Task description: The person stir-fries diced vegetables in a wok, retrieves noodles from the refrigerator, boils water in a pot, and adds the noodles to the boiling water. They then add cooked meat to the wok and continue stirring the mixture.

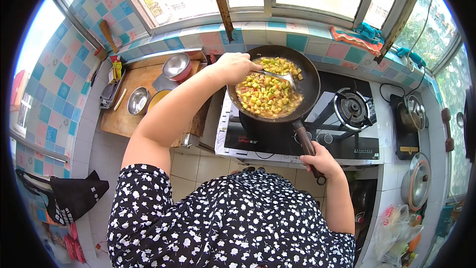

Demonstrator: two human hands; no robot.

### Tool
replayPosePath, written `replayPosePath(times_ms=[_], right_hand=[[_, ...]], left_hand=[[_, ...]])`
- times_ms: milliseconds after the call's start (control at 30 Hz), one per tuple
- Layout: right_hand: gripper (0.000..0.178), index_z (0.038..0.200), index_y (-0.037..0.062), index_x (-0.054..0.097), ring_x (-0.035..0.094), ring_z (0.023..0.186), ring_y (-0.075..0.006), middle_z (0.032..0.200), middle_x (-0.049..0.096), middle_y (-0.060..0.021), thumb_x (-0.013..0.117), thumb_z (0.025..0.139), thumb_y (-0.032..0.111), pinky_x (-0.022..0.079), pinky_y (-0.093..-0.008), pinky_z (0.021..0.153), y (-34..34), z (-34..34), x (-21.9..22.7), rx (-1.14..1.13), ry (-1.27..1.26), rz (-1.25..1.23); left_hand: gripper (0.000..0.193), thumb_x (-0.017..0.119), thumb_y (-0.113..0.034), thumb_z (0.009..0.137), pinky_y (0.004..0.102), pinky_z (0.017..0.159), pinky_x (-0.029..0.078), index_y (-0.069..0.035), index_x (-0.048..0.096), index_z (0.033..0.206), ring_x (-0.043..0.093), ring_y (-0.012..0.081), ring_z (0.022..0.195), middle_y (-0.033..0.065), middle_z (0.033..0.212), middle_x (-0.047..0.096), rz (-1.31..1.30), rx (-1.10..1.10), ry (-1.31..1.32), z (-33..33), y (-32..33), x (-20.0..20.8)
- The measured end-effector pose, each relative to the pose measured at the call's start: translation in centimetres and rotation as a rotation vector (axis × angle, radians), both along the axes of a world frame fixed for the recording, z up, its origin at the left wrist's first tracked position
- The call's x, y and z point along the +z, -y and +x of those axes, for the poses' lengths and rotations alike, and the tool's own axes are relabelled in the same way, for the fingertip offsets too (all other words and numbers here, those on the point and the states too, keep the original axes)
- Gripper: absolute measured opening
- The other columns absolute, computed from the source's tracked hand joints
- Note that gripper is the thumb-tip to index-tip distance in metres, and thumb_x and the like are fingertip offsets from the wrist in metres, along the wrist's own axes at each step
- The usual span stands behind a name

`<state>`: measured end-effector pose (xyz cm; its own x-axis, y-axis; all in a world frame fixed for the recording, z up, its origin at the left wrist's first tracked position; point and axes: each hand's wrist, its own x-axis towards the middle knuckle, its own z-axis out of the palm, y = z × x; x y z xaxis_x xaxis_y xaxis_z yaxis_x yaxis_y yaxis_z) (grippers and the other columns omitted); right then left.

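A dark frying pan [310, 87] is over the left side of the black glass gas stove [297, 151]. Diced green and yellow vegetables [270, 100], with small reddish bits and some liquid, lie in it. My left hand [235, 68] reaches across the pan's left rim, closed round the handle of a metal spatula [286, 76]. The spatula's blade rests among the vegetables. My right hand [323, 161] is wrapped round the pan's brown handle [304, 139], which points toward me. Whether the pan's base touches the burner is hidden.
Right of the pan is a bare burner [351, 108]. A wooden cutting board [119, 119] at left bears metal bowls [138, 100] and a knife blade. At far right are a small hotplate with a pot [414, 114], a large lidded pot [417, 182] and plastic bags [394, 233].
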<state>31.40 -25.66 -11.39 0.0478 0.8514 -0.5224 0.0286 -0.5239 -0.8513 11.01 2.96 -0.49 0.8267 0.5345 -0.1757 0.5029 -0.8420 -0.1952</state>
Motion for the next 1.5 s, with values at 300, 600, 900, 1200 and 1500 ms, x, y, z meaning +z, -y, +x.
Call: replayPosePath(times_ms=[300, 600, 900, 1200, 1500], right_hand=[[0.042, 0.113, -0.0018, 0.049, 0.052, 0.051, -0.0099, 0.071, 0.054, -0.0024, 0.068, 0.077, 0.01, 0.043, -0.024, 0.049, 0.0, -0.1, 0.1, -0.003, -0.005, -0.003], [0.041, 0.112, -0.0025, 0.048, 0.053, 0.051, -0.01, 0.075, 0.051, -0.0016, 0.067, 0.078, 0.011, 0.043, -0.025, 0.047, -0.2, -0.2, 0.1, 0.002, -0.021, 0.003], [0.039, 0.11, -0.0014, 0.047, 0.053, 0.052, -0.0105, 0.074, 0.053, -0.0027, 0.067, 0.079, 0.011, 0.043, -0.025, 0.048, -0.1, -0.2, 0.3, -0.001, -0.022, -0.002], [0.038, 0.109, -0.0008, 0.047, 0.054, 0.052, -0.0105, 0.072, 0.053, -0.0024, 0.067, 0.079, 0.012, 0.043, -0.0246, 0.048, -0.1, -0.3, 0.5, -0.001, -0.002, -0.017], [0.035, 0.106, 0.0, 0.047, 0.054, 0.052, -0.0111, 0.072, 0.052, -0.0023, 0.067, 0.08, 0.009, 0.045, -0.0253, 0.049, -0.4, -0.7, -0.6, -0.022, -0.046, 0.01]], left_hand=[[0.039, 0.05, -0.035, 0.095, 0.0428, 0.077, 0.05, -0.03, 0.053, 0.133, 0.064, 0.0319, 0.089, 0.0139, 0.095, 0.064, -0.079, 0.174, 0.163, 0.5, -0.4, -3.3], [0.037, 0.052, -0.029, 0.092, 0.0453, 0.083, 0.05, -0.017, 0.059, 0.126, 0.063, 0.0352, 0.093, 0.0169, 0.099, 0.067, -0.205, 0.302, 0.203, -5.1, 2.6, -0.1], [0.038, 0.054, -0.025, 0.092, 0.0433, 0.068, 0.049, -0.015, 0.055, 0.129, 0.062, 0.0335, 0.077, 0.0152, 0.083, 0.063, -0.218, 0.202, 0.133, -9.8, 11.0, 2.4], [0.037, 0.057, -0.027, 0.091, 0.038, 0.063, 0.049, -0.02, 0.057, 0.127, 0.062, 0.0262, 0.072, 0.0085, 0.08, 0.059, 0.119, 0.202, 0.189, -11.6, 8.6, 1.6], [0.044, 0.054, -0.035, 0.094, 0.0405, 0.074, 0.05, -0.018, 0.049, 0.135, 0.063, 0.0308, 0.083, 0.015, 0.098, 0.057, -0.194, 0.37, 0.458, -12.2, 7.1, -9.7]])
